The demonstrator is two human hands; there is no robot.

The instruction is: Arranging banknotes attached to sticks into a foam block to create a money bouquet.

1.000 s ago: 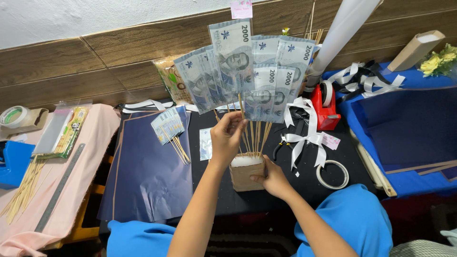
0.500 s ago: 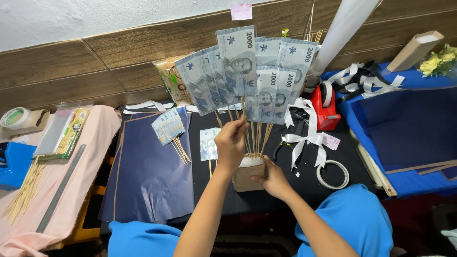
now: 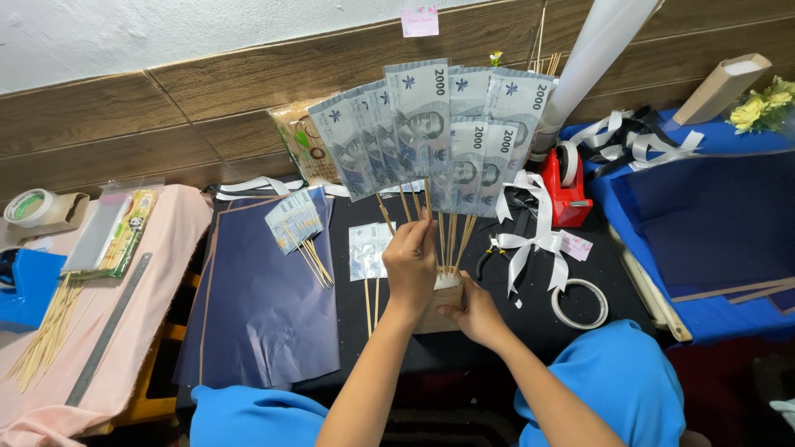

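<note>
Two bare hands work at the middle of the black table, seen from above. Nearest, blue-clad knees at the bottom edge. Right hand: fingers curled around the side of a small brown box, steadying it upright; thumb rests on the box's top edge. Left hand: fingers pressed together, pinching one thin wooden skewer just above the box. Box holds a cluster of skewers, each carrying a grey-blue banknote; the banknotes fan out overlapping above the hands, up against the wood-panelled wall.

Left of the hands: a few clear-wrapped notes flat on the table, then a smaller bundle of notes on skewers lying on a dark blue paper sheet. Further left, a pink cloth with loose skewers, a long grey ruler and a tape roll.

Right of the hands: white ribbon bow, a clear tape ring, a red tape dispenser. Beyond it, a white paper roll leaning on the wall; yellow flowers at far right.
</note>
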